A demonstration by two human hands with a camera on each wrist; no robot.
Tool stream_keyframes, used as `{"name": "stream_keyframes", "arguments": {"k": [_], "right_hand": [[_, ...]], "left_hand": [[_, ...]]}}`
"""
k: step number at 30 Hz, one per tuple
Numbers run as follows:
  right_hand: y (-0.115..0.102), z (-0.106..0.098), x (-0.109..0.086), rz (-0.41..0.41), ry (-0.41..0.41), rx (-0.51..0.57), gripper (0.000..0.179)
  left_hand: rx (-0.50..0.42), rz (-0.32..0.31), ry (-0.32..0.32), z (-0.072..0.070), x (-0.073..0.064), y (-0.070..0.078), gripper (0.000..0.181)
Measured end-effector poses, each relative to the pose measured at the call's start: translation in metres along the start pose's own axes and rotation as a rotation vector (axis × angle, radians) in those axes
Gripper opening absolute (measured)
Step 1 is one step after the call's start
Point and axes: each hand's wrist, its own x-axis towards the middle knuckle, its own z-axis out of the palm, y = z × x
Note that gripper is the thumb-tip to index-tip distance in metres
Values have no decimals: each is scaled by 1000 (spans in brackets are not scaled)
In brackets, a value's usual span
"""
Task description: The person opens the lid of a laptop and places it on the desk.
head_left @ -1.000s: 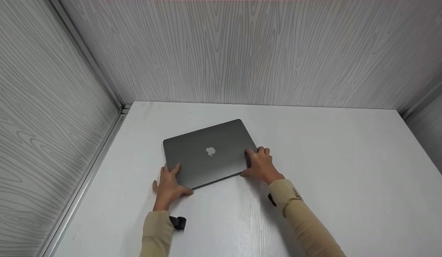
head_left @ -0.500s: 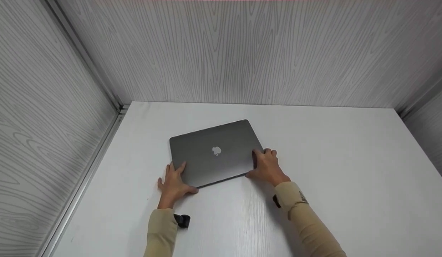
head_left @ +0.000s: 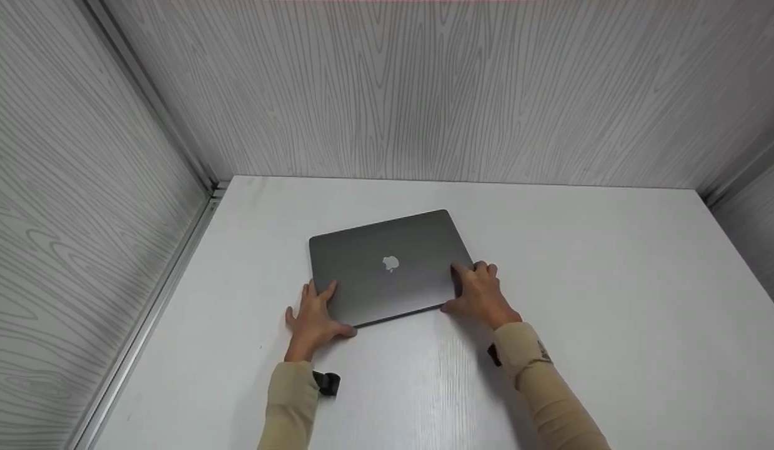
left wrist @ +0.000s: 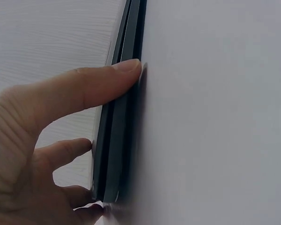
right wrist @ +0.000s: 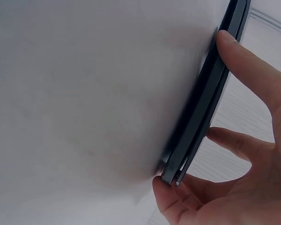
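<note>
A dark grey laptop (head_left: 374, 294) with an apple logo lies closed and slightly slanted on the white table (head_left: 586, 300). At its near left corner, my left hand (head_left: 313, 320) grips it, index finger on the lid and thumb against the front edge. My right hand (head_left: 483, 295) holds the near right corner in much the same way. In the left wrist view, the thumb crosses the front edge of the laptop (left wrist: 114, 154) while other fingers reach its side. The right wrist view has the thumb on the laptop's edge (right wrist: 201, 93) and fingertips around the corner.
A grey wood-grain panel (head_left: 387, 94) rises behind the table, and another panel (head_left: 68, 250) stands along the left with a metal rail at its foot. Part of a third panel (head_left: 755, 231) shows at the right. Small black wrist devices (head_left: 328, 384) sit at both cuffs.
The laptop has slid to the right across the table, turning a little toward level. Both hands have travelled with it, keeping their hold on the near corners.
</note>
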Motion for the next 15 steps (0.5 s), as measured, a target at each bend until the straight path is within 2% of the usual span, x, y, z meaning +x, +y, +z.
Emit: {"name": "stream_keyframes", "arguments": {"k": [10,15], "right_hand": [[10,-7,-8,3,40,-23,86],[15,-8,-15,21,30,-21,86]], "left_hand": [[-32,29,-15,7,5,10,99],[-21,25,-30,12,7,14,100]]}}
